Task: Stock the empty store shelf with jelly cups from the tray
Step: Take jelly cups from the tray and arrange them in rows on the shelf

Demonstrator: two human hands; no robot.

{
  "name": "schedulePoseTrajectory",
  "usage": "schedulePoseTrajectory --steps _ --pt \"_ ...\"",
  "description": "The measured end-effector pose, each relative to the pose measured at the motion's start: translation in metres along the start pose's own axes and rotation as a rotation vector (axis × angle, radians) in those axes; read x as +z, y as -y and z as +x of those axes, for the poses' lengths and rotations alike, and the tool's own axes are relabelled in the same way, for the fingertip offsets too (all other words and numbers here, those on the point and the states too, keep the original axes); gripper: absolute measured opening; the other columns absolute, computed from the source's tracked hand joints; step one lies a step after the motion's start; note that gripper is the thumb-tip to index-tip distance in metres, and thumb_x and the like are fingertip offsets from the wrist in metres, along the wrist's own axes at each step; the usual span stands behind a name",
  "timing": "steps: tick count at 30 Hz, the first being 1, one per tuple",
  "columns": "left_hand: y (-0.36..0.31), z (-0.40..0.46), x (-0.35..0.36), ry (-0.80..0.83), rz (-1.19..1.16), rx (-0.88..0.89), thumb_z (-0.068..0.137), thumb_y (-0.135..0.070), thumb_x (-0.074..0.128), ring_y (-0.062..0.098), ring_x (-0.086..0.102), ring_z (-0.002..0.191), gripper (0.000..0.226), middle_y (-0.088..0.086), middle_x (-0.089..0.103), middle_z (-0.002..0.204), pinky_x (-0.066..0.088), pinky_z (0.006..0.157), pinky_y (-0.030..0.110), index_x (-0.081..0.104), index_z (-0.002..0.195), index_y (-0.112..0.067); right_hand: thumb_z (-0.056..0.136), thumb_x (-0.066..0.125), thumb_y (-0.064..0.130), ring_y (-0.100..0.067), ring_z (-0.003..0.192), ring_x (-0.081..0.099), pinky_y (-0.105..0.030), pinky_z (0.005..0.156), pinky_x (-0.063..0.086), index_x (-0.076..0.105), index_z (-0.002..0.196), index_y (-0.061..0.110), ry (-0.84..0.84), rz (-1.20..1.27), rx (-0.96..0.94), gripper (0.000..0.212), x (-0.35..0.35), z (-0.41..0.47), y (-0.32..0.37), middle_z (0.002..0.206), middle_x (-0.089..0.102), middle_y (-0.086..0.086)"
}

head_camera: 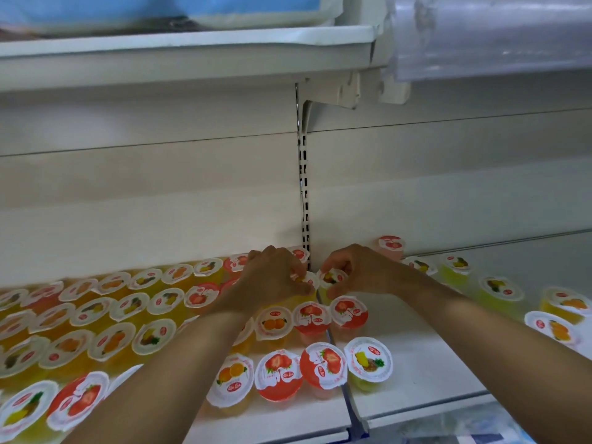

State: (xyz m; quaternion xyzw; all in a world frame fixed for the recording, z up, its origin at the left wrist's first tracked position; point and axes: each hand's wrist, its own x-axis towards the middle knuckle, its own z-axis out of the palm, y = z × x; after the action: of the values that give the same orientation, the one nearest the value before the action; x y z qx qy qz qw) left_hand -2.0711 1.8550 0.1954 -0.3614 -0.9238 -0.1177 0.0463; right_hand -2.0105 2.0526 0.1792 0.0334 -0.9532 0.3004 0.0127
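Both my hands reach to the middle of the white shelf (416, 331), near the back wall. My left hand (272, 277) grips an orange-lidded jelly cup (306, 280) from above. Beside it, my right hand (358, 270) grips a yellow jelly cup (331, 278) with a pineapple lid. The two held cups stand side by side at the seam between two shelf boards. Several rows of jelly cups (112, 318) with strawberry, orange and pineapple lids fill the left board. The tray is not in view.
A few cups stand in front of my hands, such as a strawberry cup (349, 312) and a pineapple cup (368, 360). More cups (499, 288) run along the right board. An upper shelf (185, 56) hangs overhead. A slotted upright (303, 187) divides the back wall.
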Motion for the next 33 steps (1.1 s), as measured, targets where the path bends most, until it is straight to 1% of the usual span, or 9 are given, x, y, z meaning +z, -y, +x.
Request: schedulePoseTrajectory --steps 4,6,9,13,18,23,25,29,33 --pt "-0.002 -0.001 0.0 0.026 -0.006 -0.002 0.084 -0.056 0.062 0.01 0.057 0.094 0.038 -0.01 0.067 0.107 0.035 0.099 0.037 0.07 0.109 -0.029 0.077 0.076 0.043 -0.011 0.092 0.063 -0.026 0.08 0.053 0.068 0.11 0.025 -0.007 0.04 0.015 0.038 -0.005 -0.004 0.001 0.103 0.067 0.011" --pt "0.001 0.001 -0.002 0.013 -0.058 -0.015 0.085 -0.057 0.061 0.012 0.059 0.099 0.037 -0.011 0.066 0.111 0.038 0.102 0.041 0.069 0.112 -0.032 0.078 0.07 0.054 -0.012 0.102 0.059 -0.031 0.089 0.047 0.065 0.114 0.028 -0.182 -0.029 0.086 0.044 -0.019 -0.004 -0.01 0.113 0.063 0.01" --pt "0.008 0.006 -0.008 -0.04 -0.042 -0.085 0.09 -0.054 0.055 0.017 0.054 0.115 0.038 -0.009 0.059 0.125 0.035 0.103 0.041 0.063 0.121 -0.034 0.084 0.059 0.058 -0.024 0.116 0.054 -0.036 0.098 0.036 0.059 0.122 0.031 -0.421 -0.411 0.357 0.046 -0.049 -0.002 -0.034 0.126 0.059 0.001" --pt "0.017 0.017 -0.013 -0.04 -0.022 -0.108 0.092 -0.047 0.055 0.017 0.051 0.121 0.036 -0.007 0.058 0.13 0.032 0.103 0.039 0.06 0.125 -0.033 0.084 0.057 0.057 -0.027 0.121 0.051 -0.036 0.099 0.033 0.047 0.135 0.028 -0.224 -0.538 0.599 0.059 -0.064 0.001 -0.057 0.134 0.055 -0.002" --pt "0.016 0.032 -0.007 -0.012 -0.009 -0.075 0.09 -0.047 0.058 0.016 0.052 0.118 0.031 -0.01 0.059 0.128 0.033 0.102 0.039 0.064 0.119 -0.036 0.076 0.067 0.036 -0.021 0.101 0.063 -0.031 0.086 0.049 0.066 0.111 0.026 -0.333 -0.366 0.476 0.036 -0.047 0.015 -0.067 0.112 0.067 0.0" --pt "0.021 0.04 -0.003 0.021 0.08 -0.053 0.09 -0.046 0.06 0.017 0.05 0.119 0.034 -0.01 0.056 0.129 0.03 0.103 0.038 0.064 0.122 -0.036 0.071 0.082 0.019 0.0 0.079 0.058 -0.003 0.063 0.037 0.073 0.098 0.019 -0.239 -0.084 0.179 0.029 -0.024 0.029 -0.04 0.09 0.065 0.014" --pt "0.021 0.041 -0.002 0.031 0.101 -0.042 0.091 -0.044 0.059 0.017 0.052 0.117 0.033 -0.009 0.057 0.128 0.029 0.102 0.037 0.063 0.123 -0.035 0.068 0.086 0.02 0.004 0.079 0.058 -0.001 0.064 0.038 0.075 0.098 0.02 -0.194 -0.013 0.095 0.032 -0.016 0.038 -0.031 0.089 0.065 0.017" --pt "0.023 0.041 0.0 0.0 0.082 -0.04 0.092 -0.043 0.058 0.018 0.054 0.112 0.029 -0.008 0.061 0.122 0.03 0.1 0.036 0.064 0.12 -0.036 0.068 0.087 0.023 -0.001 0.087 0.065 -0.012 0.074 0.048 0.076 0.097 0.019 -0.168 0.088 0.035 0.031 -0.004 0.053 -0.021 0.095 0.071 0.011" --pt "0.023 0.042 0.002 -0.03 0.09 -0.041 0.094 -0.04 0.055 0.019 0.055 0.109 0.026 -0.006 0.062 0.119 0.031 0.1 0.035 0.065 0.117 -0.034 0.067 0.087 0.02 -0.002 0.086 0.064 -0.005 0.07 0.044 0.076 0.099 0.018 -0.186 0.1 0.041 0.033 0.003 0.059 -0.017 0.098 0.071 0.007"
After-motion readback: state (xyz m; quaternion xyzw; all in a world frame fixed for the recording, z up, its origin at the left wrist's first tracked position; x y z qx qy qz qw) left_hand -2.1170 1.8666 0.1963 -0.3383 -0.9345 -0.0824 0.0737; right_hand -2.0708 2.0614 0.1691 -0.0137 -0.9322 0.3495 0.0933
